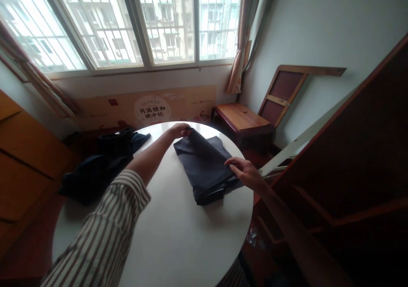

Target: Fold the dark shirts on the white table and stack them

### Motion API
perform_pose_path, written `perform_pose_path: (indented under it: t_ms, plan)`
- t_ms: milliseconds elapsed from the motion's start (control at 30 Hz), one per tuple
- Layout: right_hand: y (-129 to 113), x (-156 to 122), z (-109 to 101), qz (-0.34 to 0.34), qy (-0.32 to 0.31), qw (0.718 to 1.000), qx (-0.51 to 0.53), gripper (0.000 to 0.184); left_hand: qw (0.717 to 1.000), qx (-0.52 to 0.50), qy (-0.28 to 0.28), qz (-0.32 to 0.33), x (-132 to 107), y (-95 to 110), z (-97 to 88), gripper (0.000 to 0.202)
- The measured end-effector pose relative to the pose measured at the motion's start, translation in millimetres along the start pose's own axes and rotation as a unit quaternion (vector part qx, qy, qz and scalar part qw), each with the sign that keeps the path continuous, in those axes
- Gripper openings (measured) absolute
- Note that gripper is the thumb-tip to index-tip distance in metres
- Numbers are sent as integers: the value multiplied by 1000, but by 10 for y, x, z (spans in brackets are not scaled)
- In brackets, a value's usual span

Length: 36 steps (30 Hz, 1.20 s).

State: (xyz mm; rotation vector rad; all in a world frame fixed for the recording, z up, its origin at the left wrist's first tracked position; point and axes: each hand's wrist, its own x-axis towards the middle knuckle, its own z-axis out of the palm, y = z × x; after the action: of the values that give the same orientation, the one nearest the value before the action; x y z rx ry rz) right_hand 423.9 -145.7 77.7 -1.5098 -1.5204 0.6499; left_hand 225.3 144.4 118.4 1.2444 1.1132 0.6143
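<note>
A dark grey folded garment (207, 163), trousers by its look, lies on the white round table (178, 240). My left hand (180, 130) reaches to its far end, fingers closed on an upper corner of the cloth. At the right edge, my right hand (246, 171) pinches the same top layer. Between the two hands that layer is drawn into a straight, slightly raised edge. The folded near end shows a thick dark border.
Dark clothes (98, 168) lie heaped on the table's left side. A wooden bench (242, 119) stands beyond the table at right, near a leaning wooden frame (282, 91). A printed cardboard panel (178, 104) runs below the window. Dark wooden furniture (350, 159) rises close on the right.
</note>
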Motion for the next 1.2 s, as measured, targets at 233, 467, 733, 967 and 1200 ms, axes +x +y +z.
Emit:
perform_pose_path:
  t_ms: [233,467,733,967,1200]
  plan:
    - [558,-89,-288,49,48,996,-57,27,999,15,6,-39,449,-37,931,29]
    - [691,-181,-310,63,51,993,-85,26,998,67,9,-16,584,-198,1314,28]
    - [767,-255,-280,64,78,979,-177,26,980,176,-13,88,344,-228,1473,16]
    - [678,-244,-146,-59,125,952,-272,25,781,457,-80,417,-1283,-1072,1260,40]
    - [296,135,260,-210,-95,939,-255,34,716,584,-97,369,-1954,-1794,1132,80]
